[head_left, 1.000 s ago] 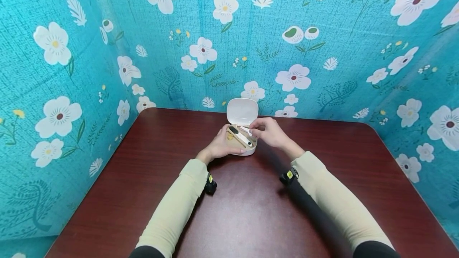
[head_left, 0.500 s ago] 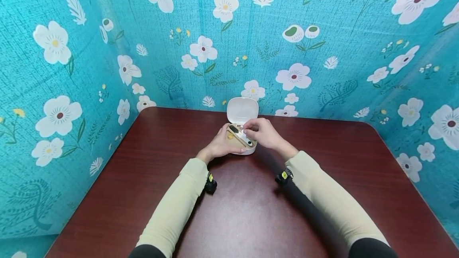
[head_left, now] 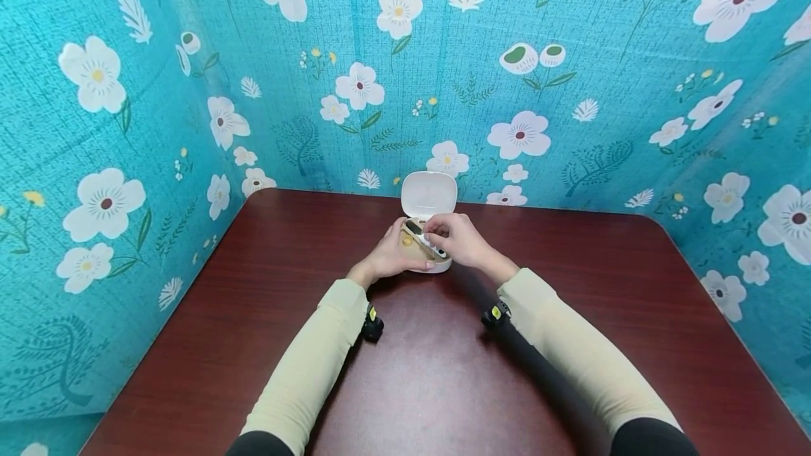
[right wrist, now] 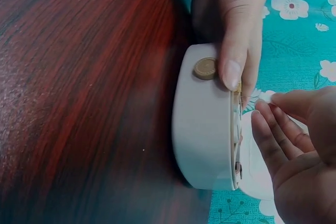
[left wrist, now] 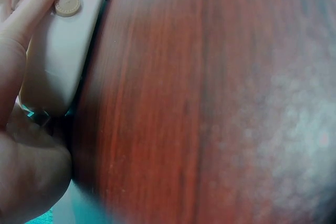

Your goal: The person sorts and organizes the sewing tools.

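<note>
A small white case [head_left: 441, 268] stands near the back of the table, its lid [head_left: 429, 193] raised. Its tan insert holds a slim white tool [head_left: 414, 229] with a dark end, lying diagonally, and a round gold piece [head_left: 407, 241] to its left. My left hand [head_left: 386, 257] grips the case from the left, thumb along the front, by a round brown knob [right wrist: 205, 68]. My right hand [head_left: 465, 239] is over the right part of the case. Its thumb and fingertip pinch a small white piece [right wrist: 266, 98], mostly hidden by the fingers.
The dark red wooden table [head_left: 418, 371] reaches forward to a blue flowered cloth [head_left: 355, 139] hanging behind it and at the sides. A small black wrist camera [head_left: 372, 327] sits on the left wrist, another camera [head_left: 495, 314] on the right.
My right hand has moved left over the insert with the small white piece, and now covers part of the white tool. The left hand has kept its grip on the case.
</note>
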